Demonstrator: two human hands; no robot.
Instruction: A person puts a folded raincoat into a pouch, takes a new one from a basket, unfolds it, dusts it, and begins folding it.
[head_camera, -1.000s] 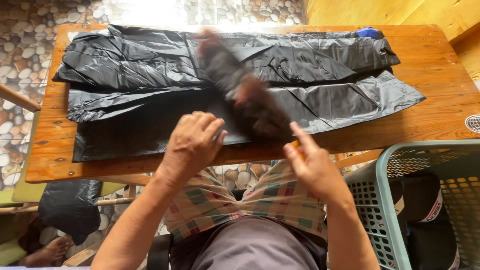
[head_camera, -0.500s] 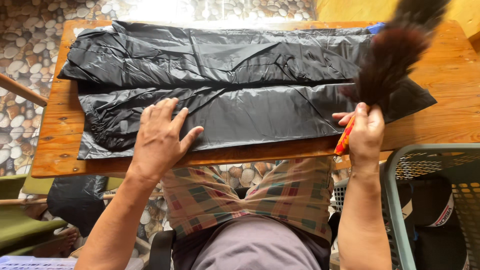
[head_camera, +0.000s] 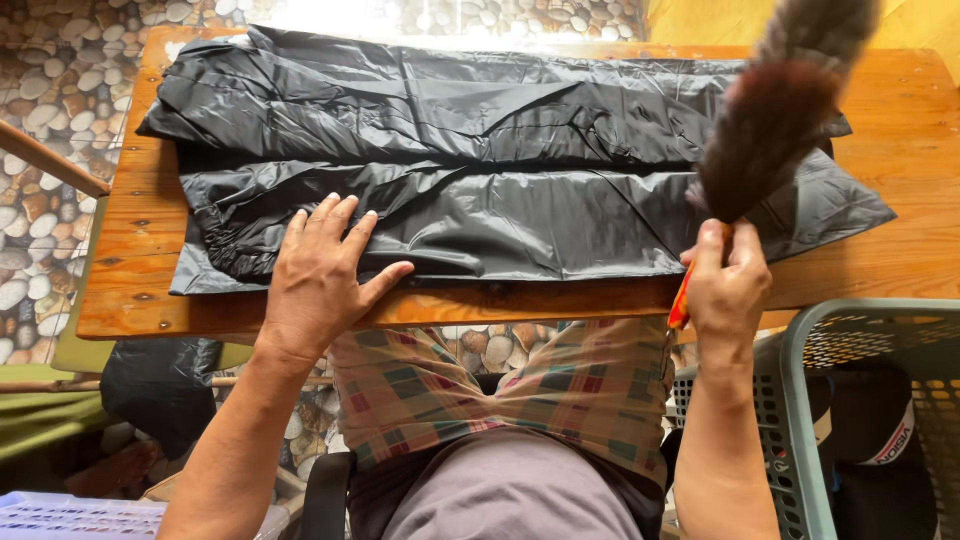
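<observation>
Black shiny trousers (head_camera: 500, 150) lie folded lengthwise across a wooden table (head_camera: 900, 250). My left hand (head_camera: 322, 275) rests flat, fingers spread, on the near left part of the garment at the table's front edge. My right hand (head_camera: 727, 285) grips the red-orange handle of a feather duster (head_camera: 775, 105), whose dark brown feathers stand up and away over the right end of the trousers.
A grey-green plastic laundry basket (head_camera: 800, 360) with dark items inside stands at my right knee. A black bag (head_camera: 160, 385) sits on the floor at lower left. The floor is pebble-patterned. My plaid shorts fill the lower middle.
The duster swung from the middle of the trousers to the right end and stands upright. My left hand moved left and went flat on the fabric.
</observation>
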